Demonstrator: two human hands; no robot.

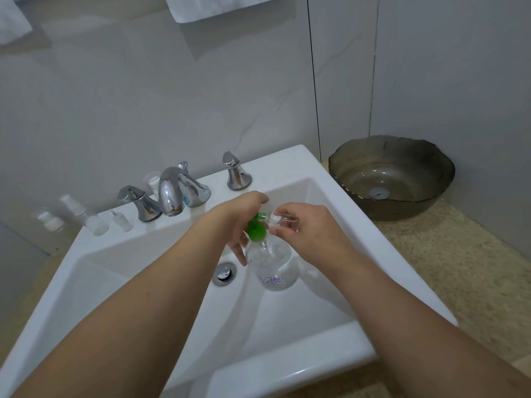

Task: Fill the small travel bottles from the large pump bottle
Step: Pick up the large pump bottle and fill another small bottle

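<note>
white porcelain fills the lower frame: the sink [143, 282] with two forearms reaching over it from the bottom edge. at centre frame, over the basin beside the chrome drain [224, 273], stands the large pump bottle [273, 265], clear, with purple writing on its side and a green pump head [256, 231]. the left hand [238, 222] curls down over the pump head, fingers along the bottle's neck. the right hand [307, 234], just right of it, pinches a small clear travel bottle [278, 218] between thumb and fingertips, its mouth held against the green nozzle; the liquid level inside is too blurred to tell. beyond, on the sink's back ledge, sit a chrome faucet [172, 193] and two chrome handles. at middle left, on the ledge, more small clear bottles [96, 222] and caps stand, blurred. a speckled beige bench [459, 282] runs along the right, carrying a dark glass bowl [390, 176] at middle right. a white towel [218, 7] hangs at the top edge against the grey tiled wall
</note>
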